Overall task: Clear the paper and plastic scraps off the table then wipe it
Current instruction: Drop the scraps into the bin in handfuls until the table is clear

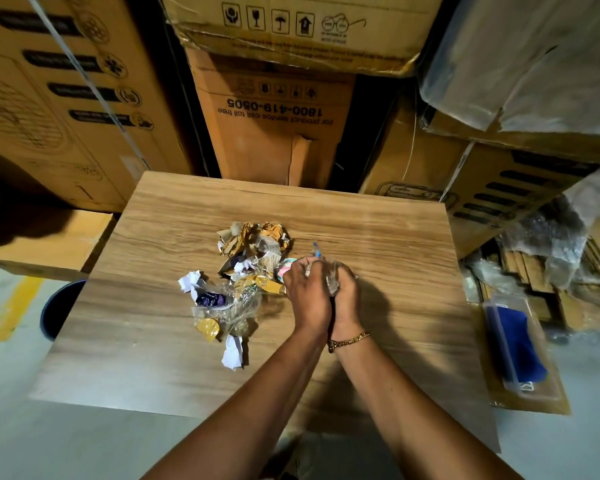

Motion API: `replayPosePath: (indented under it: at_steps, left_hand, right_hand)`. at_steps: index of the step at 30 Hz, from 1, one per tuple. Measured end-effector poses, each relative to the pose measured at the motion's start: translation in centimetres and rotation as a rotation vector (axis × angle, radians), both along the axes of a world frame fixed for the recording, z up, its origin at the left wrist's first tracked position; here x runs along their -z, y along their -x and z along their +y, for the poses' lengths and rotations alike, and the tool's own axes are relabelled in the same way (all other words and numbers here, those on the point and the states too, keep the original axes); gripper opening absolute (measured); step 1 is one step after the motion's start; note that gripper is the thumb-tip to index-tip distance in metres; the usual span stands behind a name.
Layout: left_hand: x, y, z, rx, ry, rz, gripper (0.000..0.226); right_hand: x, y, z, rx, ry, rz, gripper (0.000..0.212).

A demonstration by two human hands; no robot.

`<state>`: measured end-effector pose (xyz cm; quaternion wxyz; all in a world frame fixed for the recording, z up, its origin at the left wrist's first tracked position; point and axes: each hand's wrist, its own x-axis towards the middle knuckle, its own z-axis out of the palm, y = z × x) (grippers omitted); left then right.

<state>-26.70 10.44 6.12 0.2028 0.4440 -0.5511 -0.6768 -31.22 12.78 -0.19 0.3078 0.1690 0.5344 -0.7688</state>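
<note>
A: Biggest first. Stacked cardboard boxes (278, 126) wall in the far side; wooden table (378, 209) sits against them.

B: Arms?

A: Both forearms reach in from the bottom edge and converge right of table centre, wrists nearly touching. Gold bracelet (349, 340) on the right wrist.

B: Fingers?

A: Left hand (307, 289) and right hand (343, 289) are pressed side by side, fingers curled in around a wad of clear plastic (331, 280) bunched between them. Both closed on it (palm side is hidden, so exact contact unclear).

B: The rest of the scraps?

A: Scrap pile (243, 271) is mid-table, just left of the hands: gold and brown wrappers at the far end, clear film, purple bits, white paper crumples (232, 351) at the near end.

B: Containers?

A: Dark round bin (58, 306) on the floor, tucked under the table's left edge; contents not visible. On the right, a flat clear package (499, 313) with a blue cloth (516, 344) inside, lying on cardboard.
</note>
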Motion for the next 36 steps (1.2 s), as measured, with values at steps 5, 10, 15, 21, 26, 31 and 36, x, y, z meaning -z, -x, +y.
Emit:
replayPosePath:
  at_steps: [5,10,15,21,26,31,36]
  left_hand:
    - [-1.8,-0.7,-0.1,-0.097,-0.152,0.147,0.015]
    - [-2.4,-0.9,-0.6,-0.094,-0.192,0.166,0.006]
    - [-3.9,-1.3,-0.8,-0.05,-0.018,-0.001,0.016]
    - [-5.1,-1.5,-2.0,-0.095,-0.014,0.188,0.03]
    - [-6.2,-2.3,-2.7,-0.102,-0.198,0.272,0.027]
    - [-6.6,-3.5,-3.3,-0.118,-0.384,0.39,0.016]
    - [-6.6,-4.7,-5.2,-0.202,-0.514,0.476,0.052]
  right_hand:
    - [-2.8,-0.8,-0.3,0.112,0.115,0.046,0.01]
    - [-4.0,-1.4,-0.4,0.135,0.189,0.045,0.046]
    - [-5.6,-1.9,-0.7,0.078,0.17,0.087,0.015]
    - [-8.8,-1.9,-2.1,0.035,0.14,0.187,0.029]
    - [-10.7,-2.8,-2.8,0.008,0.177,0.263,0.029]
    - [-11.7,-4.3,-3.5,-0.012,0.175,0.363,0.029]
    - [-12.9,-6.1,-4.7,-0.068,0.161,0.492,0.011]
